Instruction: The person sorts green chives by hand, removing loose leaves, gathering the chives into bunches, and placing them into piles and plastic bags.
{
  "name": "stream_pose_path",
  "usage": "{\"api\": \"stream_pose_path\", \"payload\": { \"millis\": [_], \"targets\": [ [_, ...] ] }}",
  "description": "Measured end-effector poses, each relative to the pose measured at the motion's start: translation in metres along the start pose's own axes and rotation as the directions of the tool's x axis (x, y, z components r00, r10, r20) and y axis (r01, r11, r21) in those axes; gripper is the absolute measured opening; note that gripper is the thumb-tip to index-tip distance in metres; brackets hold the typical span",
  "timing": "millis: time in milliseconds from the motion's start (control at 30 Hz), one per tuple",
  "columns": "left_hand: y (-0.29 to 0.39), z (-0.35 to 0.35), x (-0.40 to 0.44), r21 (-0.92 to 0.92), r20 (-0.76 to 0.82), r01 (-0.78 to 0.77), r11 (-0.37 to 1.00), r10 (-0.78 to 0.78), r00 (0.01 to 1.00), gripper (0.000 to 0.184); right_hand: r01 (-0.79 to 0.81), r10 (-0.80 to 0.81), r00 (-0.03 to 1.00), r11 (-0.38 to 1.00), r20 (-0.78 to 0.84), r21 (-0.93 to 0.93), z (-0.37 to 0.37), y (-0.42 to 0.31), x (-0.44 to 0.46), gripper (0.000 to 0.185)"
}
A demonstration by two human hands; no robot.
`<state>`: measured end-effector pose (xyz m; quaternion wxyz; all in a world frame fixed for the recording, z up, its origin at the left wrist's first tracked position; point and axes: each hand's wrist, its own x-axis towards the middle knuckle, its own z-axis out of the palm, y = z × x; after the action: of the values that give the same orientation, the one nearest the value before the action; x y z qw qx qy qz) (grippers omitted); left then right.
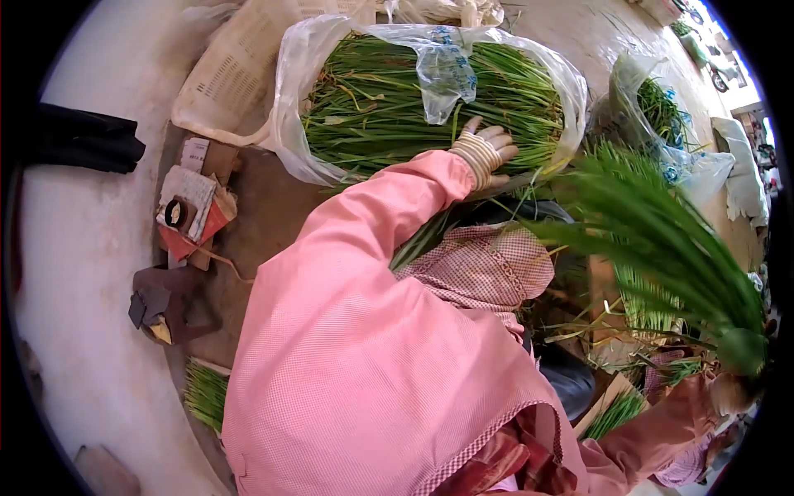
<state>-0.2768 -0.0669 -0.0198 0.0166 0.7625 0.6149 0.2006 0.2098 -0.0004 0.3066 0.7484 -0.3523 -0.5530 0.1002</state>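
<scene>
My left hand (484, 155), in a pale striped work glove, lies with fingers spread on a thick layer of garlic chives (372, 91). These chives fill a container lined with a clear plastic bag (291, 83), whose edges are folded outward. Far off at the lower right, my right hand (734, 395) is closed round the base of a loose bunch of garlic chives (670, 231). Motion blurs the bunch, its leaves fanning up and left. Part of the right hand is dark and smeared near the picture's edge.
A white plastic crate (236, 78) stands behind the lined container. To the right is another plastic bag (633, 91) with chives. Papers and a tape roll (175, 213) lie at left, above a small brown stool (178, 302). More chives (207, 394) lie lower left.
</scene>
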Motion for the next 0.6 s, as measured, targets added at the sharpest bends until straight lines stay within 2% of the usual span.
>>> {"api": "stream_pose_path", "payload": {
  "millis": [33, 67, 133, 200, 267, 300, 333, 367, 433, 467, 500, 533, 567, 600],
  "targets": [
    [-0.001, -0.008, -0.005, 0.03, -0.311, -0.164, 0.986, 0.165, 0.936, 0.041, -0.065, 0.065, 0.996, 0.998, -0.056, 0.006, -0.013, 0.02, 0.014, 0.025],
    [-0.007, -0.025, -0.004, 0.034, -0.305, -0.159, 0.987, 0.161, 0.938, 0.041, -0.135, 0.136, 0.986, 0.991, -0.098, 0.019, -0.025, 0.042, 0.025, 0.026],
    [-0.029, -0.057, 0.005, 0.051, -0.02, -0.159, 0.986, 0.16, 0.987, 0.038, -0.28, 0.283, 0.946, 0.959, -0.16, 0.043, -0.048, 0.091, 0.035, 0.028],
    [-0.072, -0.063, 0.008, 0.234, 0.089, 0.162, 0.959, -0.187, 0.978, 0.042, -0.415, 0.424, 0.887, 0.906, -0.185, 0.087, -0.067, 0.136, 0.025, 0.031],
    [-0.103, -0.092, -0.024, 0.263, 0.063, 0.418, 0.87, -0.447, 0.892, 0.047, -0.548, 0.541, 0.807, 0.836, -0.236, 0.041, -0.108, 0.199, 0.002, 0.031],
    [-0.121, -0.094, -0.055, 0.13, 0.015, 0.589, 0.798, -0.595, 0.804, 0.052, -0.61, 0.593, 0.766, 0.792, -0.251, 0.008, -0.131, 0.228, -0.016, 0.034],
    [-0.157, -0.082, -0.082, -0.074, -0.024, 0.739, 0.67, -0.742, 0.67, 0.054, -0.667, 0.639, 0.722, 0.745, -0.264, -0.02, -0.153, 0.254, -0.035, 0.038],
    [-0.187, -0.086, -0.114, -0.052, -0.137, 0.735, 0.676, -0.734, 0.665, 0.056, -0.717, 0.681, 0.681, 0.695, -0.27, -0.057, -0.176, 0.277, -0.053, 0.042],
    [-0.22, -0.104, -0.157, 0.04, -0.172, 0.843, 0.536, -0.828, 0.534, 0.056, -0.766, 0.734, 0.642, 0.613, -0.222, -0.192, -0.228, 0.321, -0.084, 0.053],
    [-0.228, -0.117, -0.171, 0.1, -0.143, 0.888, 0.45, -0.876, 0.46, 0.056, -0.744, 0.746, 0.651, 0.591, -0.138, -0.312, -0.263, 0.346, -0.094, 0.059],
    [-0.24, -0.127, -0.176, 0.146, -0.098, 0.913, 0.382, -0.912, 0.398, 0.057, -0.619, 0.72, 0.694, 0.618, 0.031, -0.484, -0.257, 0.333, -0.107, 0.066],
    [-0.25, -0.134, -0.181, 0.202, -0.036, 0.927, 0.315, -0.944, 0.329, 0.057, -0.402, 0.672, 0.74, 0.386, -0.046, -0.83, -0.249, 0.321, -0.105, 0.048],
    [-0.264, -0.136, -0.181, 0.235, 0.028, 0.931, 0.279, -0.96, 0.28, 0.058, -0.164, 0.616, 0.778, 0.011, -0.122, -0.986, -0.183, 0.253, -0.114, 0.039],
    [-0.272, -0.138, -0.177, 0.244, 0.081, 0.933, 0.263, -0.965, 0.25, 0.058, -0.048, 0.546, 0.838, 0.049, -0.014, -0.998, -0.144, 0.22, -0.11, 0.042]
  ]
}}
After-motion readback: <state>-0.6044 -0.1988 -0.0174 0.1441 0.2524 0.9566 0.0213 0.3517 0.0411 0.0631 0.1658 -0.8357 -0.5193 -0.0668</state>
